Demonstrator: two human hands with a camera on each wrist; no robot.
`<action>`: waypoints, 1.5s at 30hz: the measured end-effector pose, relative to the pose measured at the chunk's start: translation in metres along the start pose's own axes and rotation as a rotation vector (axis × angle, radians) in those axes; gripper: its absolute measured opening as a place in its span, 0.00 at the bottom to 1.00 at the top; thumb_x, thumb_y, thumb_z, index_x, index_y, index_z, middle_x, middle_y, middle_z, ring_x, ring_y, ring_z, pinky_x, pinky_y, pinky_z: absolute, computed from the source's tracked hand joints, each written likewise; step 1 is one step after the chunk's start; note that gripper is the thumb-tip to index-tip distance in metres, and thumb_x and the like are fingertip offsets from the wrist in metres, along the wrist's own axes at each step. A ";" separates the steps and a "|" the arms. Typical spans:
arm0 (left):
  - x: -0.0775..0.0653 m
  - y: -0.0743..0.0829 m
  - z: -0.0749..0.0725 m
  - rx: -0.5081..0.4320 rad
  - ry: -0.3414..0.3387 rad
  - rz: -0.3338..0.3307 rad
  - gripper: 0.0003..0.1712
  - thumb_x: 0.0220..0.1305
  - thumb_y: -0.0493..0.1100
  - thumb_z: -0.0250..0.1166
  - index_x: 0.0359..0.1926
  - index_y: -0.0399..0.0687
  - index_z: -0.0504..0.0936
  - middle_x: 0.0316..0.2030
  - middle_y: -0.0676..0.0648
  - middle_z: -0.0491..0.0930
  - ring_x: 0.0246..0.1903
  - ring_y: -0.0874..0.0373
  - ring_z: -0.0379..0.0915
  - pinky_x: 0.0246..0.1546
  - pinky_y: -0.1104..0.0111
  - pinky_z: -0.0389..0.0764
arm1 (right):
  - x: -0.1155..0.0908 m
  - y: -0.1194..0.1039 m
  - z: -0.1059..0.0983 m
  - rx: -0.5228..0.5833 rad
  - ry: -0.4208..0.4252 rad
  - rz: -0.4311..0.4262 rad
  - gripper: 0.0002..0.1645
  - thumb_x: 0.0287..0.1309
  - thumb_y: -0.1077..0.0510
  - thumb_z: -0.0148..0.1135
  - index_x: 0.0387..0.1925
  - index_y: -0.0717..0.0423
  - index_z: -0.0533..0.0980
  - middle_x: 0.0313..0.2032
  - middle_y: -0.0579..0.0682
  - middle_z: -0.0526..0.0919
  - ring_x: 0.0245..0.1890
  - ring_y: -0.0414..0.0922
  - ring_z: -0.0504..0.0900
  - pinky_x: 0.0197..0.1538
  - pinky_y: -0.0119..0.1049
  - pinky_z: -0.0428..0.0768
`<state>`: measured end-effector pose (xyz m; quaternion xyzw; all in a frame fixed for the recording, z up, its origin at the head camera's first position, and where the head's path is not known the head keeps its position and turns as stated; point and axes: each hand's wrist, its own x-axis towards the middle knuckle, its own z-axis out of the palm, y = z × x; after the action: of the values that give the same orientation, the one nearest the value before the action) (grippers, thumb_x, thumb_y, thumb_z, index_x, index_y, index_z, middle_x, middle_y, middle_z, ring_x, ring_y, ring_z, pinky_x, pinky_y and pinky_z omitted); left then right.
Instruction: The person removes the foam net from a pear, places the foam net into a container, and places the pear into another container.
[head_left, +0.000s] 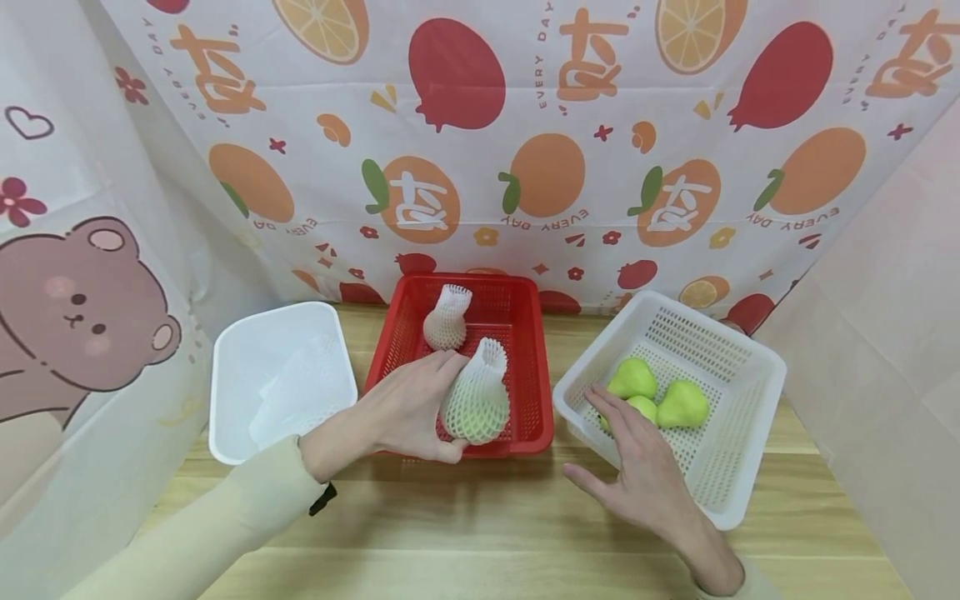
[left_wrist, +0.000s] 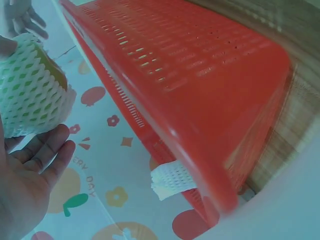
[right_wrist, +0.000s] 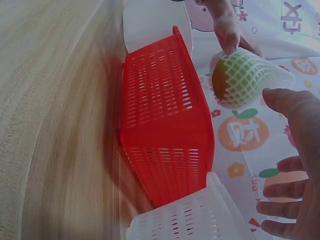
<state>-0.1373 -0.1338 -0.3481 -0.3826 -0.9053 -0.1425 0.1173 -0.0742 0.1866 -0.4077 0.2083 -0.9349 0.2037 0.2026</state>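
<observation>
My left hand [head_left: 412, 408] grips a green pear in a white foam net [head_left: 476, 407], fingers and thumb round its side, above the near part of the red basket [head_left: 545, 417]. The right wrist view shows a brownish end of the netted pear [right_wrist: 220, 82] outside the mesh. Another netted fruit [head_left: 447, 323] stands farther back inside the red basket. My right hand [head_left: 645, 471] has its fingers spread and holds nothing; it hovers over the near left rim of the white basket [head_left: 750, 475], fingertips close to three bare green pears [head_left: 684, 404].
A white bin [head_left: 225, 400] on the left holds white foam nets [head_left: 300, 387]. All three containers stand on a wooden table [head_left: 450, 533]. A fruit-print cloth [head_left: 465, 175] hangs right behind them, with further cloth at both sides.
</observation>
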 end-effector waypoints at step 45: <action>-0.037 -0.001 0.023 -0.042 0.129 0.027 0.48 0.28 0.63 0.75 0.54 0.50 0.69 0.43 0.57 0.74 0.42 0.68 0.71 0.43 0.71 0.81 | 0.001 -0.005 0.002 0.017 0.015 -0.030 0.59 0.40 0.32 0.72 0.73 0.40 0.57 0.70 0.47 0.67 0.68 0.46 0.69 0.65 0.47 0.72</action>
<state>-0.1157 -0.1508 -0.3813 -0.3873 -0.8873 -0.1842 0.1695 -0.0735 0.1813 -0.4070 0.2226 -0.9284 0.2099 0.2107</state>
